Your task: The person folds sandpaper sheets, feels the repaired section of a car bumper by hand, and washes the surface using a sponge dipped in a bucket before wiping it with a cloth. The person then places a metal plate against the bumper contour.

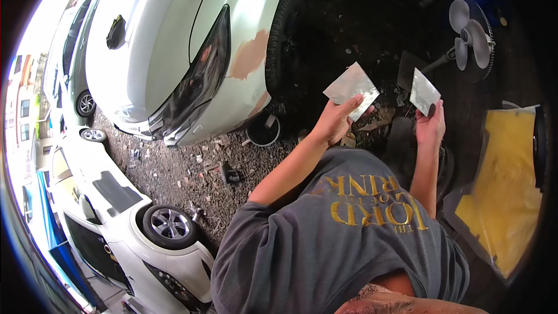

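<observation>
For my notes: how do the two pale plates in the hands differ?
The left plate looks broader and partly pinkish; the right plate looks narrower and greyish white. The left hand lays its thumb over the left plate; the right hand holds the right plate near its lower corner. Both are flat and straight-edged.

A gap separates the left plate (349,86) and right plate (424,92). The white car (168,17) and bucket (263,134) obstruct the left side, the fan (466,37) the far right.

Patched car (168,40) — cut off at top edge.
</observation>
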Demonstrator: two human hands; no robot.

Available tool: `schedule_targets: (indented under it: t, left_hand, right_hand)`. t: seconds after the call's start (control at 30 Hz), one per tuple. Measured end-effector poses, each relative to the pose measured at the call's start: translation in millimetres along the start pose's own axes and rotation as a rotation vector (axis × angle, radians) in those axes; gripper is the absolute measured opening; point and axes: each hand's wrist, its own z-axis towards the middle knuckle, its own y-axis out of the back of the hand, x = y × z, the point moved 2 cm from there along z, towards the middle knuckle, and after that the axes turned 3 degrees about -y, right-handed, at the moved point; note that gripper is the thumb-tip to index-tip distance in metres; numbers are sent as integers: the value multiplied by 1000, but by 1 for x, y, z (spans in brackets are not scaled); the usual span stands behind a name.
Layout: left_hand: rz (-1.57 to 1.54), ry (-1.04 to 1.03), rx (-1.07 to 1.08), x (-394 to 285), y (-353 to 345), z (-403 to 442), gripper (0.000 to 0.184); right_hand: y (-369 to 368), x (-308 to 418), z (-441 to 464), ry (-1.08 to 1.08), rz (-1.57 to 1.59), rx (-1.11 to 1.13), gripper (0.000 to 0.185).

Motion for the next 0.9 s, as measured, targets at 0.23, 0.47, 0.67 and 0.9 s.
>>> schedule_targets:
  t: [0.23, 0.47, 0.67, 0.9]
  left_hand:
    - [233, -108, -42, 5, 14, -20, 46]
    - [248, -233, -149, 29, 31, 16, 47]
    - [636, -434, 54, 5, -35, 21, 45]
    - [842, -463, 253, 8, -48, 24, 84]
  right_hand:
    - [-15, 35, 2, -119, 22, 373, 31]
    - [-61, 28, -9, -272, 116, 418, 34]
    - [-129, 35, -97, 1075, -925, 1132, 57]
    - [-123, 28, -119, 1142, -772, 1221, 77]
